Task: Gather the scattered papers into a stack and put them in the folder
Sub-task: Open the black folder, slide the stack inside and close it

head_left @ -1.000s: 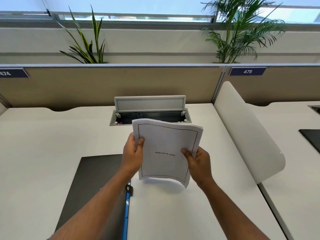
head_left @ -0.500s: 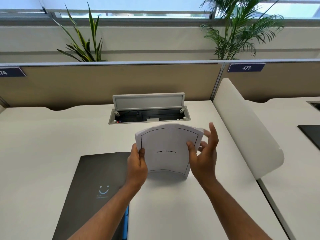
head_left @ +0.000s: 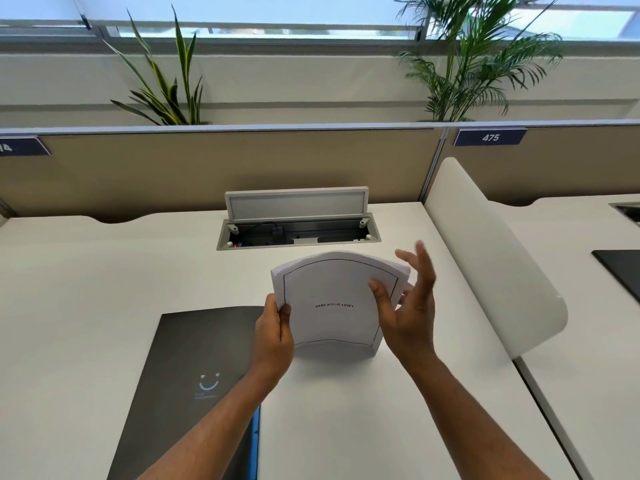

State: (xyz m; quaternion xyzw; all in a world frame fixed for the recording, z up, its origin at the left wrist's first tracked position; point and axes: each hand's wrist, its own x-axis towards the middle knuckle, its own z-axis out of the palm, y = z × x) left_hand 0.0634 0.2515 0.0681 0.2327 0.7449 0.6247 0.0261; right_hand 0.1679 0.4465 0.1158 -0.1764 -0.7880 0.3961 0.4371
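The desk [head_left: 86, 306] takes up most of what I can see, white and wide, and everything else sits in relation to the folder [head_left: 194, 368] lying flat and closed at its near-left. I'd say the folder was put there so the papers have only a short way to travel once they're squared.

Behind the folder and to its right, a cable tray [head_left: 298, 233] is sunk into the desk with its lid propped up. Farther right, a curved white divider [head_left: 491, 258] walls this desk off from the next.

Just right of the folder's far corner, the stack [head_left: 332, 299] stands on its lower edge on the desk, bowed toward me, with the sheet marked "BIBLIOGRAPHY" facing out. Standing it upright like that looks to me like the way you tap loose sheets level before filing them.

The left hand [head_left: 273, 334] grips the stack's edge nearest the folder, thumb on the front and fingers wrapped behind, which keeps it from toppling. The right hand [head_left: 408, 306] is at the far edge, its thumb pressed on the front sheet; the fingers are spread and raised clear, and a bit blurred, so I can't be sure whether any touch the back. It seems placed to pat that side flush.

Nothing is in the folder yet.
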